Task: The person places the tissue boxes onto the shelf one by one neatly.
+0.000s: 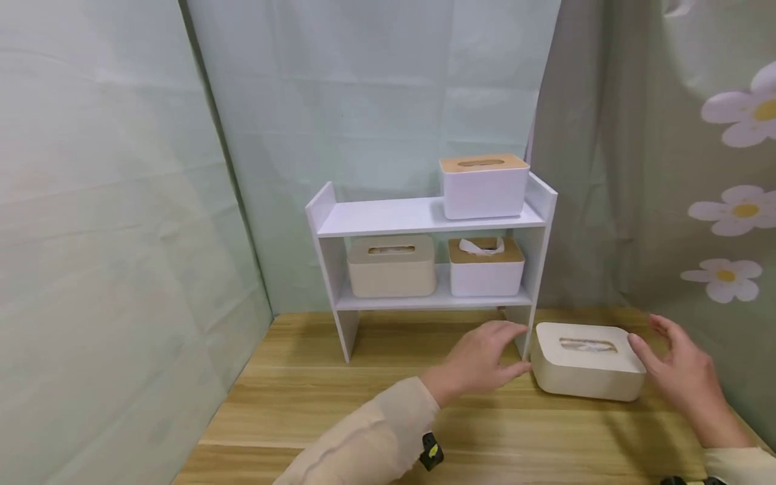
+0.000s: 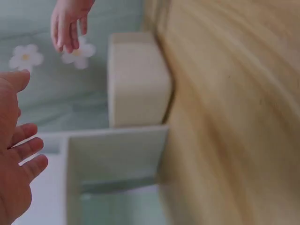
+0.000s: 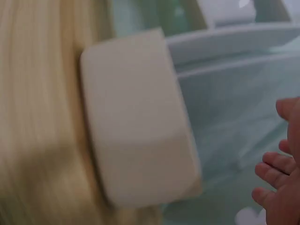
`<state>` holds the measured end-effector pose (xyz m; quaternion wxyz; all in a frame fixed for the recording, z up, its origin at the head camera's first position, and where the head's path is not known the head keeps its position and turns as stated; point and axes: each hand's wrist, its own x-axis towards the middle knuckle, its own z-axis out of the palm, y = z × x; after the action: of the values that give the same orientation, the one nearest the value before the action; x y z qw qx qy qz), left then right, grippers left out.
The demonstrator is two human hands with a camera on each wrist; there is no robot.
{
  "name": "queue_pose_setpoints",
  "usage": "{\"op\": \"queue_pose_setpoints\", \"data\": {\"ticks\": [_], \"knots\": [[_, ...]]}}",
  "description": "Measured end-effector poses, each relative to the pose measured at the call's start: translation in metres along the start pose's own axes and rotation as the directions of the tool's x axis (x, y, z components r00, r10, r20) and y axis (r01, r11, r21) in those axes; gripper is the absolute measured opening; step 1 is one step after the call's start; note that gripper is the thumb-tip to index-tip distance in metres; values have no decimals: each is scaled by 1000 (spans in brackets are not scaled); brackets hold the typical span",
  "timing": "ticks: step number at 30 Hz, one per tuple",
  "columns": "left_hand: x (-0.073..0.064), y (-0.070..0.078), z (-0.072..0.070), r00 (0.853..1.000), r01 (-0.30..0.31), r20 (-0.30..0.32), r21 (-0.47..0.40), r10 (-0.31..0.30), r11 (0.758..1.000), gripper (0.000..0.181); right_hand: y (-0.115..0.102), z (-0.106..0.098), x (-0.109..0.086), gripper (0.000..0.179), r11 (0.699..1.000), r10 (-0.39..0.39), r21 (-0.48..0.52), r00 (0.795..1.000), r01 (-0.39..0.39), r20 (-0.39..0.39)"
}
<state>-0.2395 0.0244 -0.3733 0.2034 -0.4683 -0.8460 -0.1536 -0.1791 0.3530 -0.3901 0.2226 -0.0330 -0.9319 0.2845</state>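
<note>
A cream tissue box (image 1: 588,364) with a slot in its lid sits on the wooden table, beside the right leg of a white two-tier shelf. My left hand (image 1: 481,357) is at the box's left side, thumb and fingers spread apart. Over at its right end is my right hand (image 1: 682,367), also with fingers extended. Both wrist views show the hands apart from the box: the left hand (image 2: 18,154) has nothing in it, and neither does the right hand (image 3: 281,173).
The white shelf (image 1: 388,214) carries a white tissue box with a wooden lid (image 1: 485,192) on top. Its lower tier holds a beige tissue box (image 1: 392,273) and another white, wood-lidded tissue box (image 1: 487,276). Curtains (image 1: 376,87) hang behind and beside the table (image 1: 291,404).
</note>
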Motion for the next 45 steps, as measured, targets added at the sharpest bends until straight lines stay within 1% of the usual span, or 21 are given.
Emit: {"op": "queue_pose_setpoints", "data": {"ticks": [1, 3, 5, 7, 10, 12, 13, 16, 20, 22, 25, 28, 32, 35, 42, 45], "knots": [[4, 4, 8, 999, 22, 48, 8, -22, 1000, 61, 6, 2, 2, 71, 1000, 8, -26, 1000, -7, 29], [11, 11, 25, 988, 62, 139, 28, -65, 998, 67, 18, 7, 6, 74, 998, 2, -59, 997, 2, 83], [18, 17, 40, 970, 89, 219, 74, -103, 993, 74, 31, 14, 11, 74, 997, -30, -62, 992, 38, 121], [22, 21, 52, 951, 108, 279, 113, -136, 988, 79, 42, 23, 15, 75, 996, -78, -33, 985, 85, 155], [26, 25, 65, 931, 113, 327, 168, -164, 979, 83, 56, 35, 18, 75, 987, -159, 27, 973, 156, 170], [28, 26, 72, 921, 123, 346, 180, -180, 976, 84, 61, 41, 18, 76, 983, -181, 69, 965, 171, 190], [28, 27, 75, 918, 125, 350, 185, -185, 975, 85, 63, 44, 19, 76, 982, -186, 68, 963, 176, 197], [31, 27, 85, 904, 136, 375, 202, -205, 970, 85, 66, 48, 19, 77, 984, -179, 59, 954, 169, 241], [30, 28, 94, 892, 130, 400, 215, -209, 968, 87, 68, 48, 16, 78, 993, -120, 22, 935, 120, 333], [28, 28, 96, 891, 127, 405, 213, -206, 969, 87, 67, 47, 16, 78, 996, -87, 12, 927, 88, 364], [28, 28, 98, 892, 131, 399, 218, -211, 967, 88, 67, 48, 17, 79, 998, -63, 5, 923, 66, 379], [28, 28, 98, 891, 137, 395, 234, -223, 962, 87, 66, 48, 18, 79, 998, -55, 3, 920, 58, 388], [27, 28, 97, 894, 125, 391, 251, -218, 960, 87, 66, 49, 16, 79, 997, -68, 6, 923, 71, 378], [26, 27, 98, 901, 109, 382, 261, -206, 959, 87, 65, 51, 13, 79, 997, -79, 4, 928, 83, 364], [17, 23, 98, 930, 83, 330, 237, -161, 968, 85, 63, 54, 9, 81, 995, -96, 0, 936, 103, 338], [12, 22, 99, 936, 78, 318, 227, -150, 971, 84, 60, 55, 4, 84, 993, -112, 6, 940, 116, 323]]}}
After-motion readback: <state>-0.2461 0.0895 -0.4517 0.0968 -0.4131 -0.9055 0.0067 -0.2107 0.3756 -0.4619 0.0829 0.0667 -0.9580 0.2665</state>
